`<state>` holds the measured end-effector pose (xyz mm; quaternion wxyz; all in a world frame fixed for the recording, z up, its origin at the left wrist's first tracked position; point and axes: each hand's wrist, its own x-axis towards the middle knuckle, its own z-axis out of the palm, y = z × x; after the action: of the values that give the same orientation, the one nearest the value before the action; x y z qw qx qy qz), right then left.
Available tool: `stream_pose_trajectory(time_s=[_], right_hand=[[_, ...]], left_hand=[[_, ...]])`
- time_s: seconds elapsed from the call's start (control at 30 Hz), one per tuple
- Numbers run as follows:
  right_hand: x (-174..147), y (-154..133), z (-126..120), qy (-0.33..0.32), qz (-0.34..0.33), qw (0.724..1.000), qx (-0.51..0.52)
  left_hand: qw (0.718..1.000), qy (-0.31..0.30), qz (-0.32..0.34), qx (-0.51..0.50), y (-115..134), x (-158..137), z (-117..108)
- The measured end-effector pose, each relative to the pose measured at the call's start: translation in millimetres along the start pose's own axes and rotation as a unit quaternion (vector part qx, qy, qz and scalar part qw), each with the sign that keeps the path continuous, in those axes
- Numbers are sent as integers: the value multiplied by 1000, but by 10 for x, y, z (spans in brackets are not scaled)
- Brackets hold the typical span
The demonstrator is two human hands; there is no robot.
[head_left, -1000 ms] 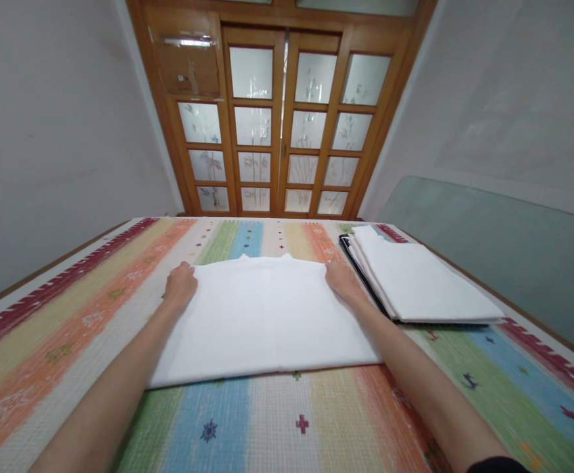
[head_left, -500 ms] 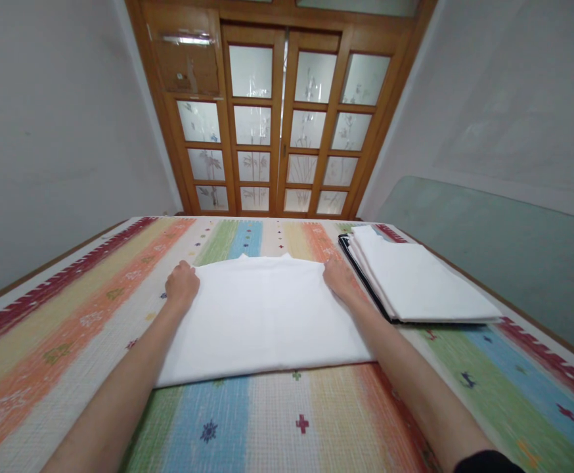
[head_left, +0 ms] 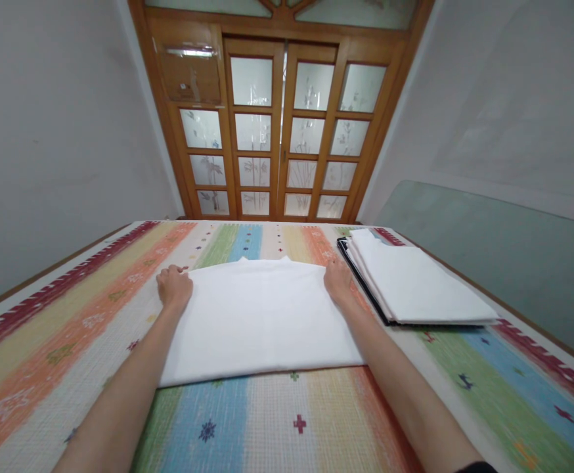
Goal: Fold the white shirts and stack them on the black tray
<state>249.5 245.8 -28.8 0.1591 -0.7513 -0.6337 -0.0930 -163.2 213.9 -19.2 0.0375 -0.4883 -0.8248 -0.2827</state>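
A folded white shirt point(head_left: 262, 322) lies flat on the striped cloth in front of me, with two small peaks, like a neckline, midway along its far edge. My left hand point(head_left: 175, 287) is at the shirt's far left corner, fingers curled at its edge. At the far right corner, my right hand point(head_left: 337, 279) is closed on the fabric, knuckles up. The fingertips of both hands are mostly hidden. My right forearm passes over the shirt's right side, covering part of that edge.
To the right is a stack of folded white garments point(head_left: 419, 282) with a black layer at the bottom. The multicoloured striped cloth point(head_left: 208, 427) covers the table. Beyond it stand wooden doors with glass panes point(head_left: 255, 135). A pale green panel point(head_left: 488, 223) leans along the right wall.
My left hand has shifted slightly left, and more of the shirt's far left edge shows. My right hand has barely moved. The view has tilted up a little.
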Motion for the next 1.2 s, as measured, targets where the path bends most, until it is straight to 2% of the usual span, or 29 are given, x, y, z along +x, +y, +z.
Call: stream_pose_trajectory(time_s=[0.17,0.27,0.37,0.43,0.5,0.6,0.73,1.0,1.1,1.2], right_hand=[[-25,-52,-20,-8,10,1000,-5],[-23,-64,-6,16,10,1000,-24],[-1,-46,27,61,-1,998,-35],[16,-30,48,84,-32,995,-30],[27,-22,62,83,-75,994,-11],[29,-27,72,52,-114,992,17],[27,-42,83,27,-110,993,21],[29,-67,83,39,-80,994,56],[-6,-252,67,73,-57,991,92],[-98,-624,46,90,-62,986,129]], left_hand=[[997,45,59,-10,164,-101,-83],[989,45,135,-37,404,-174,-94],[974,13,221,-52,761,-338,-33],[959,-26,275,-60,1028,-525,40],[937,-80,333,-70,1273,-749,122],[914,-145,377,-43,1514,-1025,248],[899,-206,385,26,1554,-1097,420],[910,-204,360,32,1452,-1000,566],[914,-192,356,20,1468,-1022,573],[924,-166,344,-8,1473,-1032,576]])
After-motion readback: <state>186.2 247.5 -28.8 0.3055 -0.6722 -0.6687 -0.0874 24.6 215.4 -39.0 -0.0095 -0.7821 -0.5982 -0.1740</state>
